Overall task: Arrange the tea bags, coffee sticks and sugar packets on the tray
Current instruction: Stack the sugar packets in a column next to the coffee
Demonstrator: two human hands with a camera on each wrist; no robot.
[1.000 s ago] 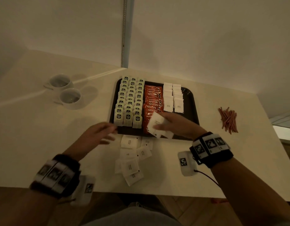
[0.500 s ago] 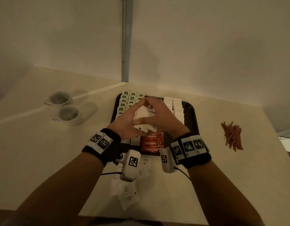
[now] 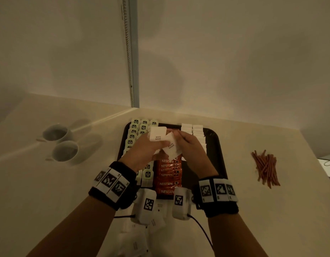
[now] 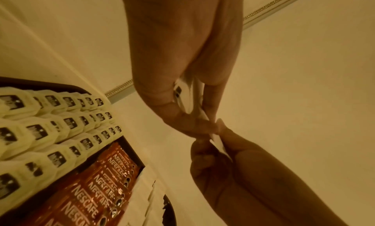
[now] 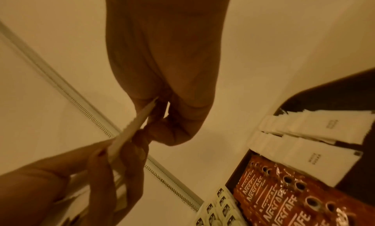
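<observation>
White paper sugar packets (image 3: 161, 140) pinched above the black tray (image 3: 215, 145), left hand (image 3: 143, 152) with fingers (image 4: 182, 125) clamped on a small stack, right hand (image 3: 191, 148) gripping the packet at its lower edge. On tray: pale green tea bags (image 3: 137, 130) in rows at left, red coffee sticks (image 3: 168, 179) down the middle, two rows of placed packets (image 3: 193, 129) at right. Loose packets (image 3: 134, 238) on the bench (image 3: 49, 191) near the tray's front edge; two white cups (image 3: 60, 143) far left, brown stirrers (image 3: 266, 168) far right.

glossy foil coffee sticks (image 3: 168, 175), paper sugar packets (image 3: 157, 136)
</observation>
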